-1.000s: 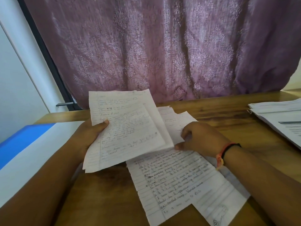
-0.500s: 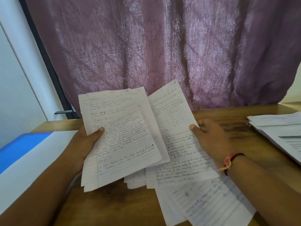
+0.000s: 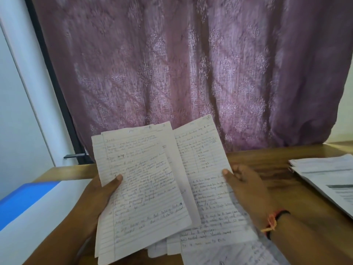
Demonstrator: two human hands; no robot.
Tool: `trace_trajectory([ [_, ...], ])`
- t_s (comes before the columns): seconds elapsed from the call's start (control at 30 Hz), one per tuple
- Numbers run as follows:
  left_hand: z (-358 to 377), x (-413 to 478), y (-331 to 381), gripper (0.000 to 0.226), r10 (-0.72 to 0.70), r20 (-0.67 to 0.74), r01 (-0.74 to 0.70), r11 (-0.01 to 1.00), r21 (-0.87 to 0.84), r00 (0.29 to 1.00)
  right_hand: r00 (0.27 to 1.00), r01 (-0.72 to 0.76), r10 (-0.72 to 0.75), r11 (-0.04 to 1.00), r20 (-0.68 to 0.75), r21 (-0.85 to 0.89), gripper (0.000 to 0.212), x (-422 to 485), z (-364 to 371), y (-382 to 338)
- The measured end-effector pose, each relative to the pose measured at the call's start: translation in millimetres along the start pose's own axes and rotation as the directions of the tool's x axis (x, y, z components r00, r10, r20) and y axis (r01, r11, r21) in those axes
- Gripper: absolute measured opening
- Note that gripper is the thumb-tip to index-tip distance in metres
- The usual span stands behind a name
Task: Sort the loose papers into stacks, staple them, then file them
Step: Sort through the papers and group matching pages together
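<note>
The task is judged to be at its first stage: sorting is under way, and nothing is seen to be stapled or filed. No stapler or file is in view.

Over the near left part of the desk (image 3: pixel 267 159), a held stack (image 3: pixel 143 188) of a few handwritten lined sheets is gripped by the left hand (image 3: pixel 103 196), with the thumb pressed on its face and the fingers hidden behind. Just to its right a single sheet (image 3: pixel 204 169) is pinched at its right edge by the right hand (image 3: pixel 246 190); its left edge is tucked behind the held stack. The two hands are kept apart, each clamped on its own paper. Below them, at the near edge of the desk, loose papers (image 3: pixel 229 251) are left unsorted in an overlapping heap. At the right edge a printed stack (image 3: pixel 328 180) is laid flat; whether it is bound cannot be told.

Against the frame of a second ago, the single sheet has been lifted off the heap, where the right hand was then laid. Since half a second ago it has been brought closer against the held stack, and both have been raised a little in the frame.
</note>
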State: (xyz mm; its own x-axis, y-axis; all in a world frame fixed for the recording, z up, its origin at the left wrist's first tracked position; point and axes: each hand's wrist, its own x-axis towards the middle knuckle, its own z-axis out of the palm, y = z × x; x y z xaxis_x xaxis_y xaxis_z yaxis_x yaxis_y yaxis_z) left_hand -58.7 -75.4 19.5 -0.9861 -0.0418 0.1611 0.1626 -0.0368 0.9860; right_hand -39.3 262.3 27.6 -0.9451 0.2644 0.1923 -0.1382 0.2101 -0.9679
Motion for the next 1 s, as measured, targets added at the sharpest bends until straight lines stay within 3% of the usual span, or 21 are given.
trace_trajectory([
  [0.1, 1, 2, -2, 0.035, 0.01, -0.02, -0.01, 1.0, 0.019, 1.0, 1.0, -0.018, 0.018, 1.0, 0.018, 0.025, 0.013, 0, 0, 0],
  [0.23, 1, 4, -2, 0.026, -0.013, -0.029, 0.012, 0.999, -0.034, 0.999, 0.998, -0.046, 0.043, 0.997, 0.045, 0.057, 0.014, -1, -1, -3],
  [0.43, 16, -5, 5, 0.036, -0.031, 0.027, 0.032, 0.998, -0.046, 0.999, 0.983, -0.095, 0.07, 0.985, 0.167, 0.145, 0.018, -11, 4, -7],
  [0.6, 19, -3, -2, 0.048, -0.112, 0.033, 0.11, 0.992, 0.053, 0.993, 0.932, -0.175, 0.068, 0.944, 0.356, 0.278, 0.026, -26, 18, -12],
  [0.73, 18, -3, -3, 0.059, -0.138, 0.04, 0.13, 0.978, 0.166, 0.99, 0.85, -0.274, 0.049, 0.892, 0.524, 0.36, 0.027, -36, 25, -16],
  [0.83, 18, -4, -1, 0.055, -0.116, 0.052, 0.107, 0.983, 0.149, 0.992, 0.853, -0.301, 0.058, 0.866, 0.519, 0.399, 0.036, -32, 24, -15],
  [0.87, 21, -7, 2, 0.044, -0.113, 0.061, 0.106, 0.989, 0.106, 0.992, 0.892, -0.219, 0.047, 0.915, 0.45, 0.338, 0.038, -28, 22, -12],
  [0.9, 21, -7, 5, 0.034, -0.13, 0.056, 0.126, 0.99, 0.066, 0.99, 0.929, -0.039, -0.02, 0.988, 0.369, 0.151, 0.037, -25, 18, -8],
  [0.93, 21, -6, 6, 0.028, -0.141, 0.006, 0.141, 0.988, 0.059, 0.99, 0.935, 0.179, -0.119, 0.971, 0.334, -0.155, 0.034, -22, 14, -5],
  [0.97, 21, -6, 9, 0.028, -0.142, -0.049, 0.145, 0.987, 0.062, 0.989, 0.912, 0.358, -0.197, 0.811, 0.36, -0.462, 0.03, -19, 10, -3],
  [1.0, 17, -4, 9, 0.032, -0.143, -0.109, 0.151, 0.986, 0.072, 0.984, 0.894, 0.429, -0.193, 0.63, 0.405, -0.647, 0.028, -18, 7, -1],
])
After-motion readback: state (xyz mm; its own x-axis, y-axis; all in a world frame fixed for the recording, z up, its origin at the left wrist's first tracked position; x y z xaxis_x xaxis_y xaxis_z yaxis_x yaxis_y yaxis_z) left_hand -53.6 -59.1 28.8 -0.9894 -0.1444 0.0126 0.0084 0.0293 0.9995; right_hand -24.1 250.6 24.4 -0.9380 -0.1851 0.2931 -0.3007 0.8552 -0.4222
